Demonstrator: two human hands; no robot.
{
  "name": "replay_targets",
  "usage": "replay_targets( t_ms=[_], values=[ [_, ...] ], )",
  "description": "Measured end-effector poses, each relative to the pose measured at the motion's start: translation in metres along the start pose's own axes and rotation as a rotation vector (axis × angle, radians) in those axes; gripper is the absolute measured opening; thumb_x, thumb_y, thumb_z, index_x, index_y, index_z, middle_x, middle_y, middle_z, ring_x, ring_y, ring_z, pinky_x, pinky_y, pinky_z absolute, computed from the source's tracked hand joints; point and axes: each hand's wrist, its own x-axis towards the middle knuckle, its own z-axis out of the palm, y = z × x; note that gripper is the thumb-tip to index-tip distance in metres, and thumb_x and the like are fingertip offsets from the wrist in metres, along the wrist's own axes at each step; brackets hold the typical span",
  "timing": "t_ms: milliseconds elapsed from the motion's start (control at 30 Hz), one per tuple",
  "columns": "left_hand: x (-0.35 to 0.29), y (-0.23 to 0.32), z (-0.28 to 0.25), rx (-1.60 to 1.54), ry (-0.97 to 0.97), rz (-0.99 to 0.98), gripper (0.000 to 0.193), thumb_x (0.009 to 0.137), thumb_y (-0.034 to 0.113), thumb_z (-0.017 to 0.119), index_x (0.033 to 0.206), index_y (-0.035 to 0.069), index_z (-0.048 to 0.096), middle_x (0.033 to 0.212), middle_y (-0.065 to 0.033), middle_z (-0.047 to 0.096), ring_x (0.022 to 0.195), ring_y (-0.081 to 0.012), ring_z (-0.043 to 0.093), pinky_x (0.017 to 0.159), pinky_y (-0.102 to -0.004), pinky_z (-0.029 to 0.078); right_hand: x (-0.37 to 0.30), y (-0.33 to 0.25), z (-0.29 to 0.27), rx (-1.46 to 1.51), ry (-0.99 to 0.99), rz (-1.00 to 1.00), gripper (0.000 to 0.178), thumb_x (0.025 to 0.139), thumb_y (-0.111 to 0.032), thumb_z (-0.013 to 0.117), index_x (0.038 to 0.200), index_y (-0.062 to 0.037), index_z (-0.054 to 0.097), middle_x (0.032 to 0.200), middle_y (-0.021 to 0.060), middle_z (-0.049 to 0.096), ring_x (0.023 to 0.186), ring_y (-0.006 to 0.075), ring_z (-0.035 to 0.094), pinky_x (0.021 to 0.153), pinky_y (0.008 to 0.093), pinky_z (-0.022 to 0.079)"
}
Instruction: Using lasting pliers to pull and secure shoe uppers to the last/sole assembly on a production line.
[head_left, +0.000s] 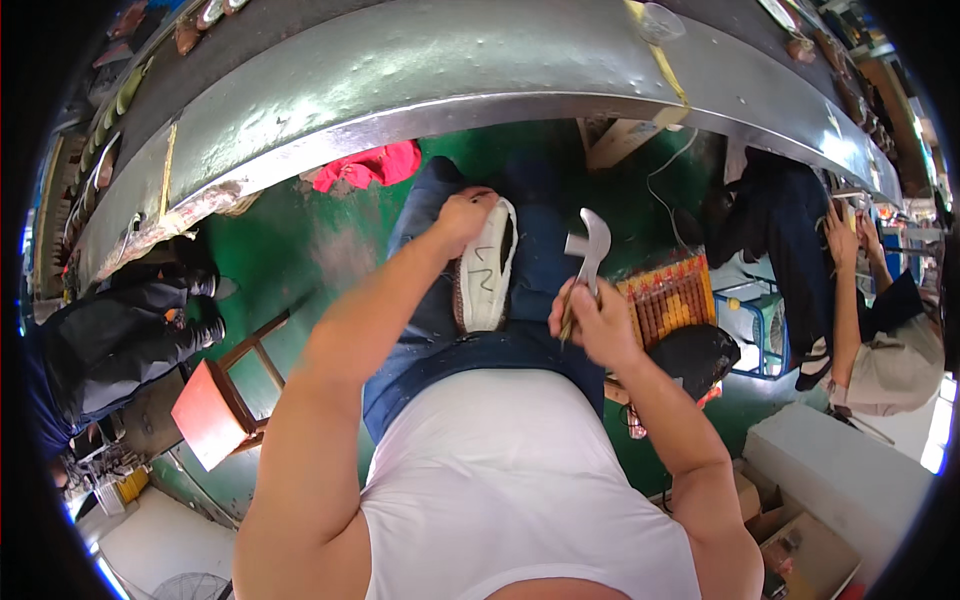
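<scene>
A white shoe (484, 284) with dark lines on its side rests on my lap, its dark opening toward the right. My left hand (467, 217) grips the far end of the shoe, fingers wrapped over it. Off to the right, my right hand (592, 318) holds a hammer (594, 247) by its handle above my right thigh. The hammer's metal head points up and away from me, apart from the shoe. Most of its handle is hidden inside my fist.
A metal-covered bench (400, 75) curves across the far side, with shoes along its far edge. A red cloth (368, 166) lies on the green floor. At left stands a red-topped stool (212, 412). A beaded seat mat (668, 303) is at right. Other people sit on both sides.
</scene>
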Motion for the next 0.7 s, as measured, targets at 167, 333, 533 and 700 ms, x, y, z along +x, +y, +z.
replay_targets(
  t_ms=[167,333,533,700],
  values=[
    [-0.035,0.013,-0.007,-0.118,-0.075,0.237,0.039,0.093,0.024,0.064,0.127,0.006,0.061,0.118,-0.0108,0.066,0.106,-0.0206,0.062,0.092,-0.0343,0.049,0.038,-0.016,-0.031,-0.215,0.137,-0.258,0.024,0.102,-0.023,0.052,0.110,-0.0002,0.055,0.084,0.0030,0.060,0.070,0.0092,0.058,0.064,0.0228,0.046],
    [-0.142,0.019,-0.026,0.091,-0.201,0.954,0.075,0.086,0.014,0.073,0.147,-0.002,0.031,0.145,-0.0187,0.045,0.130,-0.0277,0.050,0.110,-0.0368,0.039,0.021,-0.036,0.006,-0.434,0.111,-0.399,0.030,0.091,-0.021,0.068,0.111,-0.0023,0.058,0.091,0.0070,0.067,0.083,0.0141,0.064,0.077,0.0301,0.051],
    [-0.184,-0.008,-0.022,0.208,-0.143,0.930,0.089,0.081,0.015,0.079,0.149,-0.004,0.025,0.149,-0.0249,0.039,0.137,-0.0379,0.042,0.113,-0.0442,0.035,0.011,-0.043,0.042,-0.388,-0.086,-0.392,0.062,0.079,-0.035,0.081,0.121,0.0020,0.054,0.119,0.0150,0.064,0.109,0.0231,0.062,0.097,0.0345,0.047],
    [-0.180,-0.023,-0.041,0.391,-0.155,1.071,0.074,0.090,0.026,0.066,0.146,-0.004,0.030,0.144,-0.0236,0.045,0.139,-0.0426,0.035,0.116,-0.0570,0.022,0.010,-0.046,0.034,-0.428,-0.074,-0.243,0.070,0.074,-0.040,0.084,0.120,0.0019,0.053,0.117,0.0163,0.064,0.108,0.0235,0.062,0.095,0.0348,0.048]
  ],
)
